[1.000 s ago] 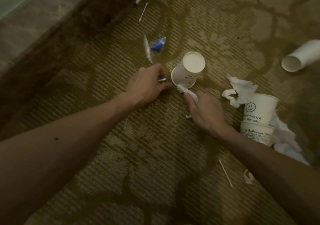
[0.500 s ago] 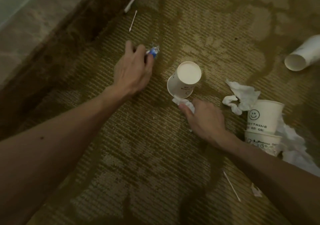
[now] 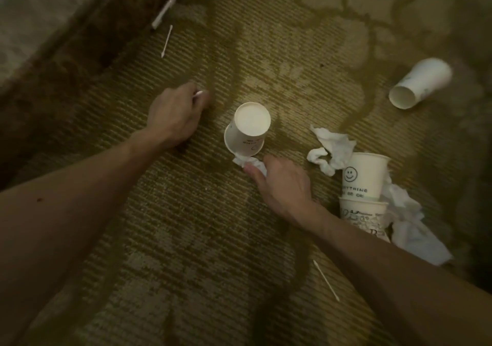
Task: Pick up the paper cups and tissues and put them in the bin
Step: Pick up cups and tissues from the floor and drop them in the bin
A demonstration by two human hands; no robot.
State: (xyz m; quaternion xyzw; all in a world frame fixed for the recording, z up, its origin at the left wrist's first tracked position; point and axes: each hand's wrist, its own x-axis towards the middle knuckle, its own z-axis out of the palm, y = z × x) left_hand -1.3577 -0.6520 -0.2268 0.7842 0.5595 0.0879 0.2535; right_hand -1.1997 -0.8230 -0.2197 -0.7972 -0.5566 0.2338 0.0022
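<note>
L hand (image 3: pixel 175 113) has changed since 0.5 s ago. Then it was spread over a blue wrapper, far left of centre; now the fingers are curled in, with only a white scrap (image 3: pixel 198 93) poking out past them. Blue wrapper is gone from the carpet (image 3: pixel 186 239), prob. inside the fist, can't confirm. R hand (image 3: pixel 279 183) has barely moved: thumb + forefinger pinch a small tissue wad (image 3: pixel 250 162), same spot as before, low on the carpet, not lifted. So L has been collecting bits, but no cup or tissue is off the floor yet and the bin isn't in view; task looks early. Wad touches the near rim of the upturned cup (image 3: pixel 247 129), which stands mouth-down between the two hands, just beyond R fingertips and right of L hand, untouched by either. Judgement: wad comes up first, the cup is the obvious next grab, and L may need to free up to take it. Other targets: stacked cups (image 3: pixel 364 175) w/ smiley print, just right of R wrist. Crumpled tissue (image 3: pixel 332 148) touches their far-left side and a larger tissue (image 3: pixel 410 228) lies against their right. Tipped cup (image 3: pixel 420 85) lies on its side far right, well apart from both hands.
</note>
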